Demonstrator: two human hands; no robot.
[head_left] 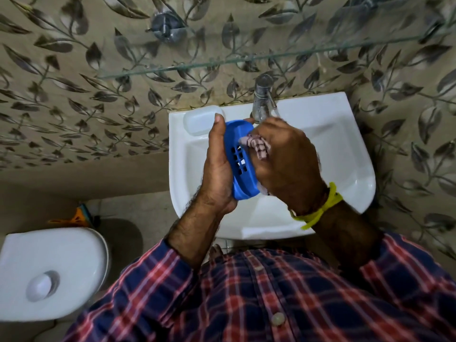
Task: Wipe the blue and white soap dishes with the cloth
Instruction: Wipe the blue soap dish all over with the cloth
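Note:
My left hand point(218, 166) grips a blue slotted soap dish point(240, 156) on edge above the white basin point(345, 154). My right hand point(286, 164) is closed on a small checked cloth point(256, 146) and presses it against the inner face of the blue dish. Most of the cloth is hidden inside my fist. A white soap dish point(199, 120) rests on the basin's back left corner, just beyond my left thumb.
A chrome tap point(262, 99) rises at the back of the basin, right behind my hands. A glass shelf point(246, 59) juts from the leaf-patterned wall above. A white toilet cistern lid point(49, 272) sits low on the left.

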